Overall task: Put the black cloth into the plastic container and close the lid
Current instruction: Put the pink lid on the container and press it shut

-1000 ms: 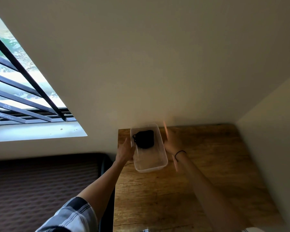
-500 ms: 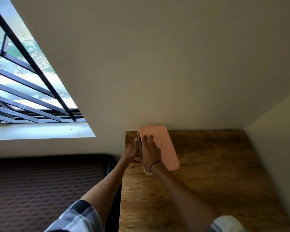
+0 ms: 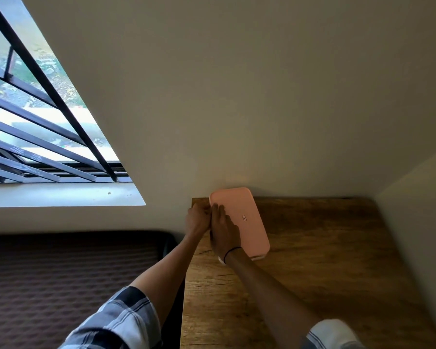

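A pink lid (image 3: 247, 217) covers the clear plastic container (image 3: 259, 258), of which only a thin strip shows under the lid's near corner. It stands at the back left corner of the wooden table (image 3: 312, 268), against the wall. The black cloth is hidden under the lid. My left hand (image 3: 198, 219) grips the container's left side. My right hand (image 3: 223, 234) lies flat on the left part of the lid, fingers stretched toward the wall, a dark band on its wrist.
Beige walls close the table in at the back and on the right (image 3: 418, 222). A barred window (image 3: 35, 137) with a white sill is at left. A dark ribbed surface (image 3: 61, 273) lies lower, left of the table.
A second ago the container stood uncovered with the black cloth inside. My right hand brought the pink lid over it and now rests flat on it; my left hand stayed at the side.
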